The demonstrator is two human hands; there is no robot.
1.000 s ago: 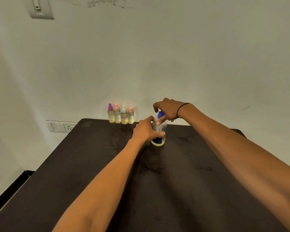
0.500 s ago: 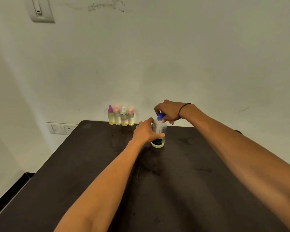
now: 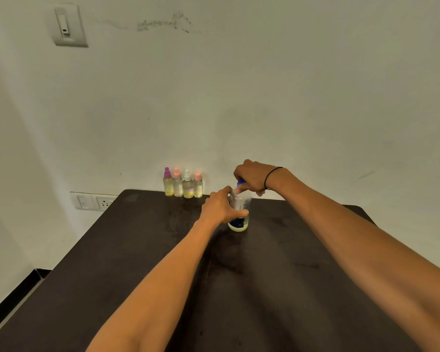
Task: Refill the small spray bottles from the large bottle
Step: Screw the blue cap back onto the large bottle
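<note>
The large clear bottle (image 3: 240, 215) stands upright on the dark table (image 3: 142, 262), with a little pale yellow liquid at its bottom and a dark blue label. My left hand (image 3: 220, 207) is wrapped around its body. My right hand (image 3: 254, 177) grips its blue cap (image 3: 240, 183) from above. Several small spray bottles (image 3: 183, 185) with purple, pink and white tops stand in a row at the table's far edge against the wall, holding yellowish liquid.
A white wall rises directly behind the table. A socket plate (image 3: 94, 201) sits on the wall at the table's far left corner, and a switch (image 3: 66, 25) is mounted high on the left. The table's left edge drops to a dark skirting.
Both hands stay on the large bottle; the right hand's fingers have shifted slightly around the blue cap. The bottle has not moved across the table.
</note>
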